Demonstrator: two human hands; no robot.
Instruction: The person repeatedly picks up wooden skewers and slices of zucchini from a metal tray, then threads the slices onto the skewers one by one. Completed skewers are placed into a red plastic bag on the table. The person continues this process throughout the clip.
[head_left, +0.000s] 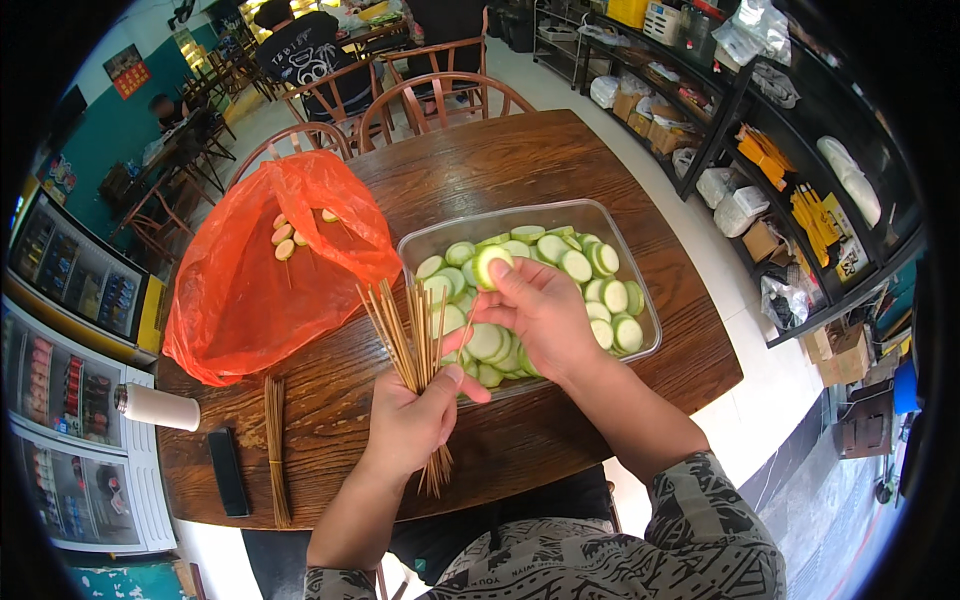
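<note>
My left hand (420, 412) grips a bundle of thin wooden skewers (397, 337) above the near edge of the table. One skewer stands apart from the bundle, between my two hands. In my right hand (536, 307), thumb and fingers pinch a round, green-rimmed zucchini slice (491, 268); whether that skewer enters the slice cannot be told. Below the hands, a clear plastic tub (652, 300) holds many such slices. An open red plastic bag (232, 300) lies to the left, with several skewered slices (283, 249) inside.
On the wooden table (622, 172) lie a tied skewer bundle (275, 457), a black phone (227, 471) and a white bottle (161, 407). Wooden chairs (442, 90) stand at the far edge, with seated people (319, 60) beyond. Black shelves (742, 97) stand right, drinks fridges (75, 375) left.
</note>
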